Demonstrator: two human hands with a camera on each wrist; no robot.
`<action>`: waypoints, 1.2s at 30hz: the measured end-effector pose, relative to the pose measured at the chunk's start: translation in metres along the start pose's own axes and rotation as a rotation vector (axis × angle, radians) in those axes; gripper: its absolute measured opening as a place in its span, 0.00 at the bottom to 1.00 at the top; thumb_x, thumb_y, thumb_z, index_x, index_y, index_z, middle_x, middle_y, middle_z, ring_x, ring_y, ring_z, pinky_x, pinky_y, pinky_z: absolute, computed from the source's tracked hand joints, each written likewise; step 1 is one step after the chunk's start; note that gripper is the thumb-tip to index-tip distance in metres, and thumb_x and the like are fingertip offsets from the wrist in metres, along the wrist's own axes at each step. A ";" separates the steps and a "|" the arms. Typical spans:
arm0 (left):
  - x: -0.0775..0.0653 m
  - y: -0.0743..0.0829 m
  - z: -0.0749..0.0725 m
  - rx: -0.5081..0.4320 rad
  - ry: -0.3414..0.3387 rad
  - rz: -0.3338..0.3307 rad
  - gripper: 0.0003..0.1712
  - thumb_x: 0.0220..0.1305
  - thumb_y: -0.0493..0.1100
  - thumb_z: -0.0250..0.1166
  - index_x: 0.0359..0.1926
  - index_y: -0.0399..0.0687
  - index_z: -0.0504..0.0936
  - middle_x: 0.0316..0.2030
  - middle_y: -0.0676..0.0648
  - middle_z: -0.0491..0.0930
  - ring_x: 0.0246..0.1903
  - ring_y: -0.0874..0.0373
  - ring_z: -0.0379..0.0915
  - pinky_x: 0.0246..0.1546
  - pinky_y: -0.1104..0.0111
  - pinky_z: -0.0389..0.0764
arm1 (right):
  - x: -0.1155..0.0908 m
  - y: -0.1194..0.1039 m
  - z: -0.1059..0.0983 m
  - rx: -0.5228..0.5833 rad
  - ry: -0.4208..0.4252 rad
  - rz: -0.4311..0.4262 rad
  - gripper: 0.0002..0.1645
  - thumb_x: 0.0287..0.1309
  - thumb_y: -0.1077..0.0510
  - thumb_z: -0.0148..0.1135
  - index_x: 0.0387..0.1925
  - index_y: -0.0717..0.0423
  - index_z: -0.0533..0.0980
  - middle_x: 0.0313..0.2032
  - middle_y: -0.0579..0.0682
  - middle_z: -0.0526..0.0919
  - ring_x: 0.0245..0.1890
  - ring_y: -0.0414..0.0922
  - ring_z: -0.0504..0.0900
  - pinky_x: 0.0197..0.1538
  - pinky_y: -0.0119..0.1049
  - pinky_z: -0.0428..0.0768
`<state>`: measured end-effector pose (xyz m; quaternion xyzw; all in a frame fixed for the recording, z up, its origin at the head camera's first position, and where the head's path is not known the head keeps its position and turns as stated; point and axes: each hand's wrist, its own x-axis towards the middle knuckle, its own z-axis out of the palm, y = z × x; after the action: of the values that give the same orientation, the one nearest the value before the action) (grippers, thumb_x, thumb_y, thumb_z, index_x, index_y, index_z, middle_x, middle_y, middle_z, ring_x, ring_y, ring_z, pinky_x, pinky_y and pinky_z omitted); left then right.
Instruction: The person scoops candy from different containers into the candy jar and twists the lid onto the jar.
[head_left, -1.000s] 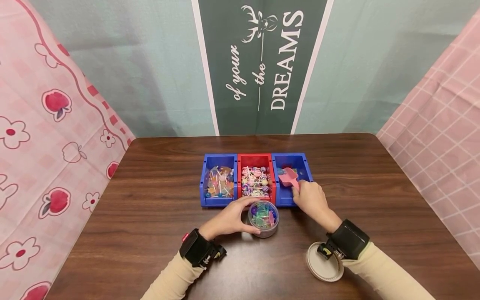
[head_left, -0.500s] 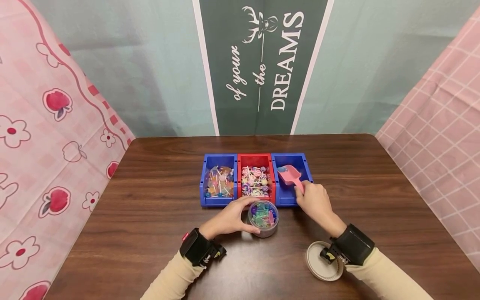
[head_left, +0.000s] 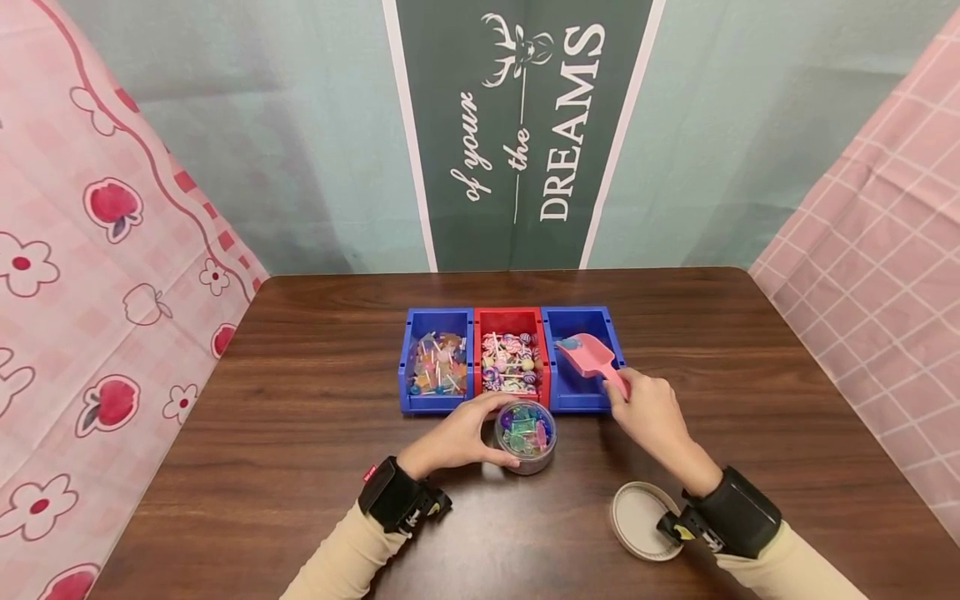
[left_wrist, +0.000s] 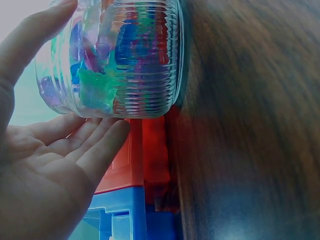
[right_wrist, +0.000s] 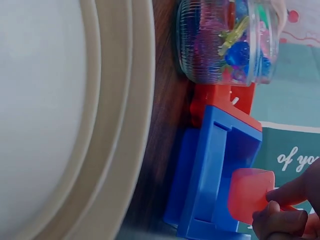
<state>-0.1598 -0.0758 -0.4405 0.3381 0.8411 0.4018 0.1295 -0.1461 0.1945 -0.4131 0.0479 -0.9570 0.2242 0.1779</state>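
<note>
My left hand (head_left: pixel 463 435) grips a clear ribbed jar (left_wrist: pixel 145 65), thumb on one side and fingers on the other. Colourful translucent pieces fill the jar, which stands on the table before the red bin. With my right hand (head_left: pixel 651 410) I hold a pink scoop (head_left: pixel 588 357) by its handle. Its pan is over the right blue bin (head_left: pixel 581 398), and a small blue piece (head_left: pixel 570 342) shows at its tip. In the right wrist view the scoop's pink underside faces the camera, with curled fingers (right_wrist: pixel 282 220) at its handle.
A red bin (head_left: pixel 510 320) of lollipops sits in the middle of the row. Left of it is another blue bin (head_left: pixel 440 403) with lollipop-like pieces. A round cream lid (head_left: pixel 637 521) lies on the wooden table (head_left: pixel 330 350) under my right wrist.
My right hand has drawn the scoop up and back to the right from deeper in the right blue bin. My left hand and the jar have stayed in place.
</note>
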 end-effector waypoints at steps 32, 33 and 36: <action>0.001 -0.003 0.001 -0.026 -0.006 0.019 0.47 0.44 0.52 0.74 0.64 0.44 0.66 0.61 0.43 0.70 0.60 0.55 0.65 0.61 0.57 0.72 | -0.057 -0.036 -0.046 0.105 -0.101 -0.199 0.08 0.42 0.65 0.70 0.30 0.60 0.82 0.11 0.37 0.63 0.12 0.29 0.56 0.13 0.22 0.57; 0.001 -0.003 0.001 -0.036 -0.008 0.020 0.47 0.44 0.52 0.74 0.64 0.45 0.66 0.62 0.42 0.70 0.60 0.55 0.65 0.61 0.58 0.72 | -0.058 -0.038 -0.046 0.103 -0.106 -0.202 0.08 0.42 0.65 0.70 0.30 0.59 0.81 0.12 0.37 0.63 0.12 0.29 0.56 0.13 0.22 0.57; 0.002 -0.004 0.002 -0.049 -0.008 0.023 0.47 0.44 0.52 0.74 0.64 0.45 0.66 0.62 0.42 0.70 0.60 0.54 0.65 0.61 0.57 0.72 | -0.058 -0.041 -0.046 0.091 -0.115 -0.213 0.08 0.41 0.65 0.70 0.28 0.58 0.81 0.12 0.36 0.61 0.13 0.29 0.55 0.14 0.22 0.55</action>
<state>-0.1623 -0.0751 -0.4446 0.3459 0.8266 0.4225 0.1365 -0.0700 0.1794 -0.3789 0.1701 -0.9439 0.2443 0.1431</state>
